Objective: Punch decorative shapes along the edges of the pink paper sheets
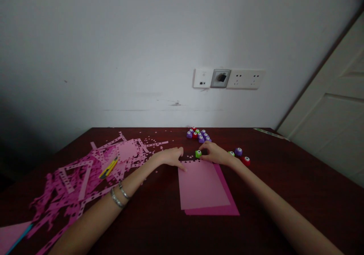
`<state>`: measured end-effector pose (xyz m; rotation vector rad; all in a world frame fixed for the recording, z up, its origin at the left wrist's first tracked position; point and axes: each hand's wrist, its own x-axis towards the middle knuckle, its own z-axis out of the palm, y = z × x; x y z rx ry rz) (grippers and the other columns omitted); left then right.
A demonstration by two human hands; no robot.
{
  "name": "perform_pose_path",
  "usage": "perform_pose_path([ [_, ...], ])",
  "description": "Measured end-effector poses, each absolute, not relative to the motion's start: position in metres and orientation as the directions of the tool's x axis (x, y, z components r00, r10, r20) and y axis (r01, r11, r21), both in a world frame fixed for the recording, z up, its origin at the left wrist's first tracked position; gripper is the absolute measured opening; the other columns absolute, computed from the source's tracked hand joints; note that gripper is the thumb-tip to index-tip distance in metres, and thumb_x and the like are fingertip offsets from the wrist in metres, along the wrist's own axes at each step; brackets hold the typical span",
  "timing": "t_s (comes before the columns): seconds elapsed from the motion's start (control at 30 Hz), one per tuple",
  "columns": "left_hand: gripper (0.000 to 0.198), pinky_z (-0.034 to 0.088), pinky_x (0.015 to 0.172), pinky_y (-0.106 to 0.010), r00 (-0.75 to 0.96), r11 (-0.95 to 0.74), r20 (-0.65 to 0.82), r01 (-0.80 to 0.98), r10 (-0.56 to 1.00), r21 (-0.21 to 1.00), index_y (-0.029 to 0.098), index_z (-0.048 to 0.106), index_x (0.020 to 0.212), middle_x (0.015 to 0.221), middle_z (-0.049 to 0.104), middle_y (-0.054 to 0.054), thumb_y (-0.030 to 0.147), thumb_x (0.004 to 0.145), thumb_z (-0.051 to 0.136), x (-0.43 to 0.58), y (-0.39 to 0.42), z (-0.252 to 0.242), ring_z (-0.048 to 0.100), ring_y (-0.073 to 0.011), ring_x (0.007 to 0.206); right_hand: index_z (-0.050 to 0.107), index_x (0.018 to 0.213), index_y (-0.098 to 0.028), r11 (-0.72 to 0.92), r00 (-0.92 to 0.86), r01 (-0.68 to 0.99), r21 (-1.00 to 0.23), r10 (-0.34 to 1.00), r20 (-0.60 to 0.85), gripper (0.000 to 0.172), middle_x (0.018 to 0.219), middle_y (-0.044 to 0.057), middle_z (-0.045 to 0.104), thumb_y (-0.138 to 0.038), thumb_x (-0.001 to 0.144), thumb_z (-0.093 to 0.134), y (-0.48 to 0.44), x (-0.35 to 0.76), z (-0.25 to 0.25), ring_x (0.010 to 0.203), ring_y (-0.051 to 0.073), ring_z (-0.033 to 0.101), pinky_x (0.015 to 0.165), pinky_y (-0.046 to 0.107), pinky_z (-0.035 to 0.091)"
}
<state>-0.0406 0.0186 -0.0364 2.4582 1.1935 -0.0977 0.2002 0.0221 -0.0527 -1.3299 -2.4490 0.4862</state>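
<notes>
At the table (284,194), your right hand (216,154) closes its fingertips on a green punch (198,153) set at the far edge of the pale pink sheet (201,186). Your left hand (170,157) lies flat and grasps nothing, its fingers pressing the sheet's far left corner.

The likely trouble is that the pale sheet, pinned at only one corner, slides over the darker pink sheet (227,205) beneath it, sending the row of holes along that edge crooked. A yellow utility knife (108,168) lies half buried in the pile of punched strips (74,183), just beyond your left forearm. A careless sweep could meet it, though whether its blade is out cannot be told.

- **Pink sheets:** two, stacked.
- **Punch in hand:** one.
- **Loose punches near your right wrist:** three, a green one (231,153), a purple one (238,151) and a red one (246,161).
- **Cluster of punches (199,134) at the far edge:** roughly eight, too tightly packed to count surely.
- **Knife:** one.
- **Bracelets (119,194) on your left wrist:** two.
</notes>
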Motion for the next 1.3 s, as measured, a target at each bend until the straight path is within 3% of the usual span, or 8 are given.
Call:
perform_pose_path([
  [0.33,0.058,0.037,0.066,-0.027,0.629,-0.542,-0.217,0.764,0.747,0.349,0.016,0.051,0.100,0.094,0.057,-0.007,0.065,0.069,0.049,-0.042,0.019,-0.035,0.052,-0.0180,0.079,0.063,0.095,-0.019,0.469,-0.472,0.803,-0.369,0.877,0.088,0.025,0.103,0.006,0.060,-0.032,0.074,0.061,0.014,0.199,-0.051,0.091,0.020,0.055,0.081,0.029,0.040],
  [0.53,0.052,0.037,0.064,-0.025,0.642,-0.555,-0.201,0.752,0.740,0.357,0.016,0.054,0.097,0.093,0.058,-0.007,0.062,0.074,0.046,-0.045,0.019,-0.030,0.051,-0.0162,0.077,0.063,0.092,-0.021,0.440,-0.383,0.822,-0.363,0.897,0.220,0.025,0.103,0.006,0.059,-0.039,0.077,0.056,-0.001,0.230,-0.022,0.089,0.020,0.056,0.077,0.030,0.042],
  [0.73,0.046,0.037,0.063,-0.024,0.650,-0.565,-0.178,0.741,0.739,0.363,0.016,0.055,0.096,0.093,0.059,-0.006,0.056,0.076,0.048,-0.047,0.022,-0.034,0.051,-0.0151,0.075,0.064,0.090,-0.019,0.270,-0.161,0.887,-0.373,0.941,0.299,0.036,0.097,0.008,0.063,-0.049,0.072,0.058,-0.013,0.331,-0.014,0.087,0.024,0.058,0.079,0.033,0.044],
  [0.9,0.040,0.036,0.060,-0.023,0.661,-0.583,-0.159,0.731,0.733,0.355,0.015,0.055,0.093,0.089,0.058,-0.006,0.051,0.076,0.049,-0.046,0.024,-0.036,0.051,-0.0144,0.073,0.066,0.089,-0.019,0.127,-0.037,0.910,-0.395,0.973,0.227,0.040,0.096,0.010,0.065,-0.053,0.069,0.056,-0.021,0.391,-0.048,0.086,0.026,0.061,0.077,0.034,0.046],
  [1.1,0.033,0.035,0.058,-0.023,0.633,-0.546,-0.136,0.741,0.762,0.391,0.016,0.058,0.088,0.083,0.060,-0.004,0.045,0.075,0.052,-0.047,0.024,-0.038,0.052,-0.0138,0.069,0.066,0.087,-0.017,0.089,-0.046,0.913,-0.398,0.992,0.116,0.044,0.096,0.011,0.066,-0.054,0.068,0.054,-0.024,0.400,-0.070,0.087,0.027,0.061,0.079,0.035,0.047],
  [1.2,0.028,0.037,0.060,-0.024,0.625,-0.532,-0.088,0.723,0.776,0.441,0.016,0.060,0.085,0.079,0.062,-0.003,0.041,0.076,0.051,-0.049,0.030,-0.042,0.053,-0.0139,0.068,0.065,0.092,-0.015,0.120,-0.069,0.921,-0.371,0.986,0.149,0.048,0.099,0.012,0.065,-0.054,0.066,0.056,-0.024,0.400,-0.062,0.089,0.028,0.060,0.081,0.037,0.046],
  [1.3,0.024,0.039,0.064,-0.024,0.573,-0.515,0.049,0.690,0.818,0.508,0.016,0.061,0.085,0.081,0.064,-0.004,0.036,0.075,0.053,-0.049,0.045,-0.044,0.056,-0.0142,0.072,0.063,0.094,-0.016,0.188,-0.104,0.917,-0.351,0.964,0.245,0.044,0.099,0.012,0.063,-0.052,0.071,0.054,-0.029,0.386,-0.045,0.087,0.026,0.059,0.078,0.036,0.046],
])
